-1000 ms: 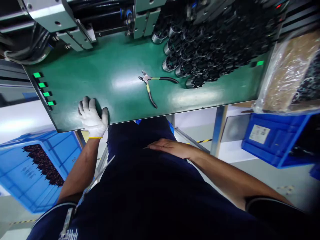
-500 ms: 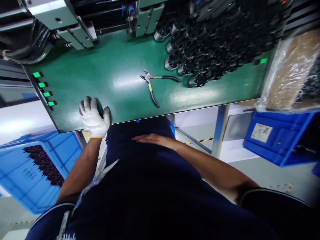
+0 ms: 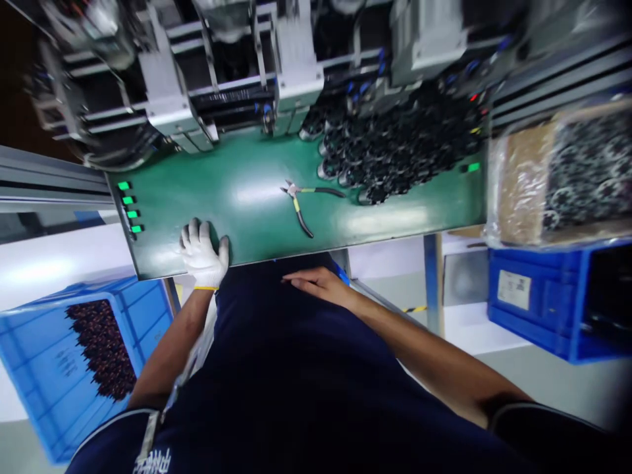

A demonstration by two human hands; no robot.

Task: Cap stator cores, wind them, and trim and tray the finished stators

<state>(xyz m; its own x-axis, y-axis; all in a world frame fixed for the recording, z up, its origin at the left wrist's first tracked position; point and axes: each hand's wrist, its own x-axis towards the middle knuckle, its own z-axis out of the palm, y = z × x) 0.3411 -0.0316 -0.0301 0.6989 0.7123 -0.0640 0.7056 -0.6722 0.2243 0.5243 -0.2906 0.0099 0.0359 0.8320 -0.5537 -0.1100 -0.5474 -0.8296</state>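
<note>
My left hand, in a white knit glove with grey fingertips, lies flat on the green worktop near its front left edge. Its fingers are spread and nothing is under them that I can see. My bare right hand rests against my dark clothing just below the table edge, fingers stretched out and holding nothing visible. Between the hands and the machine lies a pair of cutting pliers, jaws and handles apart, touched by neither hand. Right of it stand many black and silver cylindrical parts in rows.
Machinery with metal blocks spans the back. Green-lit switches line the left edge; another green light is at right. A plastic-lined carton of parts sits right, above a blue crate. A blue bin holds dark pieces at left.
The view has tilted up, showing more of the machine. My right hand has shifted slightly, its fingers now angled a little differently. My left hand and the pliers keep their places on the worktop.
</note>
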